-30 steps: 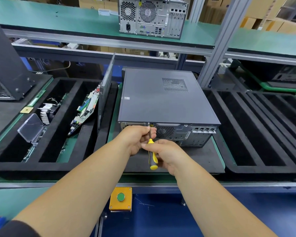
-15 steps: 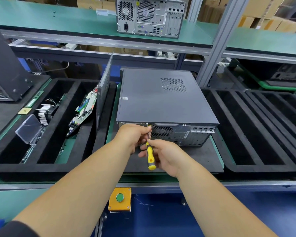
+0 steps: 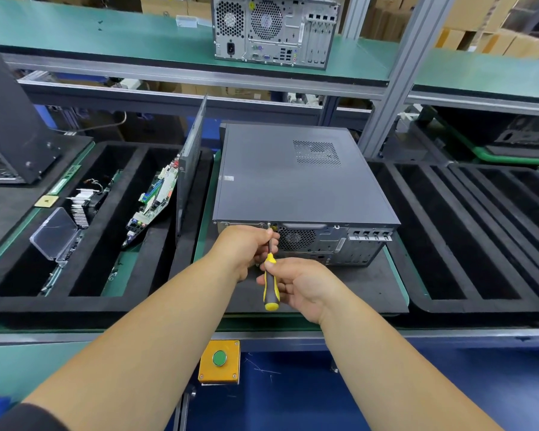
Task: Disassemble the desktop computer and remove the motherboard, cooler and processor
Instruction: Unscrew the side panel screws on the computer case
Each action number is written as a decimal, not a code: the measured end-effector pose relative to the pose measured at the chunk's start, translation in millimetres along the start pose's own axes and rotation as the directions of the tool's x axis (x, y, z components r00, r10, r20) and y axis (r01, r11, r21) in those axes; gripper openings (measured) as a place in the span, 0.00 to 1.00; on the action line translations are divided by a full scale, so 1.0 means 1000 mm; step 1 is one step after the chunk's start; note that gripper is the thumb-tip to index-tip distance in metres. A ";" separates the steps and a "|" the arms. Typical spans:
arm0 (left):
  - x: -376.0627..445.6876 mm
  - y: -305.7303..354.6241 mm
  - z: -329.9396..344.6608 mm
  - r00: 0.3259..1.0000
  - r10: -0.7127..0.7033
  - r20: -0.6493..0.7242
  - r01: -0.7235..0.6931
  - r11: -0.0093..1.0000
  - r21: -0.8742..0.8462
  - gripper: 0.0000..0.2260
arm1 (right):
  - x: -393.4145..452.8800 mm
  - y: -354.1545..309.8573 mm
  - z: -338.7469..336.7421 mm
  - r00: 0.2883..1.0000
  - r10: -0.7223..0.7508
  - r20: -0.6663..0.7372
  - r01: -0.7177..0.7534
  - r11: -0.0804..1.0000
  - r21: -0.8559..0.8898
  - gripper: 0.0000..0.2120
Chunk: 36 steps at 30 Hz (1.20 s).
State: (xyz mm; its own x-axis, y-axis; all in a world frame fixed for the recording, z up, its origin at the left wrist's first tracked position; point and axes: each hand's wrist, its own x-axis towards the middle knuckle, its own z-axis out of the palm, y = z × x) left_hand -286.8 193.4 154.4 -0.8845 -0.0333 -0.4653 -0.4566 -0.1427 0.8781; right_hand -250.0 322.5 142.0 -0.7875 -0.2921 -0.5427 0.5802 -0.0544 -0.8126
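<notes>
Step in hand: judged to be loosening a screw at the top edge of the rear panel, so that the lid of the desktop computer (image 3: pixel 296 178) can come off.
Where the computer is: it lies flat on a black mat (image 3: pixel 355 287) on the surface, lid closed, rear panel toward the person; motherboard, cooler and processor are hidden inside.
Right hand: the right hand (image 3: pixel 302 286) has its fingers curled round the yellow-and-black handle of the screwdriver (image 3: pixel 270 287), thumb near the handle's top.
Left hand: the left hand (image 3: pixel 246 248) pinches the steel shaft just below the tip, fingers curled close, steadying it against the panel.
Tip: it sits at the panel's upper edge; whether it is seated in a screw head cannot be told, the spot is too small.
Doing it well: the shaft should probably stay in line with the screw, with firm inward pressure while the handle turns, so the tip does not cam out.
Guide fingers: they likely need to stay loose enough to let the shaft spin, then catch the screw as it frees.
Risk: a slipped tip could scratch the panel or jab the guiding hand; a dropped screw could roll off the mat.
Nearby: another motherboard (image 3: pixel 156 200) stands in the foam tray (image 3: pixel 84 303) to the left.
Progress: early, the case is not yet open.
</notes>
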 end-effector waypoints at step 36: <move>0.004 -0.002 0.000 0.999 -0.031 -0.033 0.029 0.997 -0.066 0.08 | -0.010 -0.003 0.010 0.999 0.041 0.010 -0.042 0.994 0.101 0.16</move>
State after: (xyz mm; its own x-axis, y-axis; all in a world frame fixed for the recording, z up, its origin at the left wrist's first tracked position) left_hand -289.2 193.9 150.7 -0.8662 -0.0616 -0.4959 -0.4747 -0.2082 0.8552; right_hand -241.5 315.9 152.4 -0.7608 -0.3036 -0.5736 0.6307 -0.1379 -0.7637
